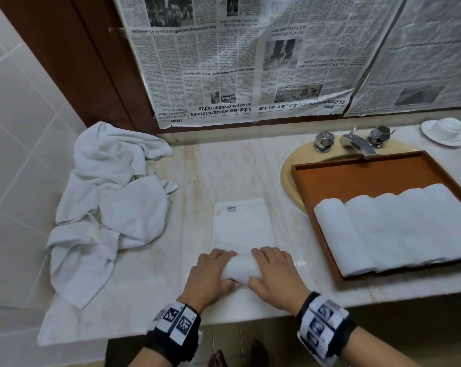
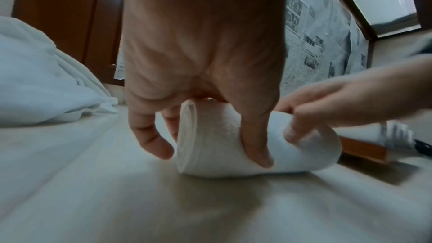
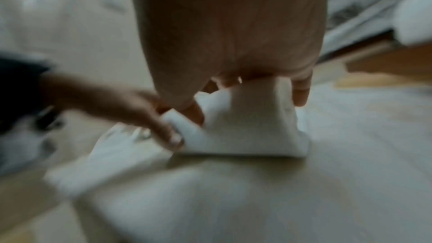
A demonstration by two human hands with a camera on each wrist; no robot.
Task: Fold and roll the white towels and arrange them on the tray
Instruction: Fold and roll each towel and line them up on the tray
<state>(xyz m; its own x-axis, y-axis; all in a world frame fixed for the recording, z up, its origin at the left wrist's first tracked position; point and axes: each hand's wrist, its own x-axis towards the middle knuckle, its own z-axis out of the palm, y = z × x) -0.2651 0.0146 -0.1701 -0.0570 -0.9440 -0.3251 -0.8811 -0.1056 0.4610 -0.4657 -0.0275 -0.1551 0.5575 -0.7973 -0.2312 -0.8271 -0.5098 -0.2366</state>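
Both hands, the left hand (image 1: pixel 210 271) and right hand (image 1: pixel 274 271), curl around a half-rolled towel (image 1: pixel 241 268) on the tabletop (image 1: pixel 192 176) (its far part lies flat). Five rolled towels (image 1: pixel 399 226) fill the tray (image 1: pixel 367 178) beside it.

The person is wearing a broad black strap around each wrist, and each strap is carrying white rectangular panels printed with black square-patterned markers. The band on the left wrist (image 1: pixel 174 330) is showing two such panels side by side, with a greyer one at its outer edge. The band on the right wrist (image 1: pixel 322 327) is showing several panels set in a row around the strap. Both forearms are bare, no sleeve reaching them. The left hand (image 1: pixel 210 276) and the right hand (image 1: pixel 275 275) are bare too, and bare toes are showing at the bottom of the head view.
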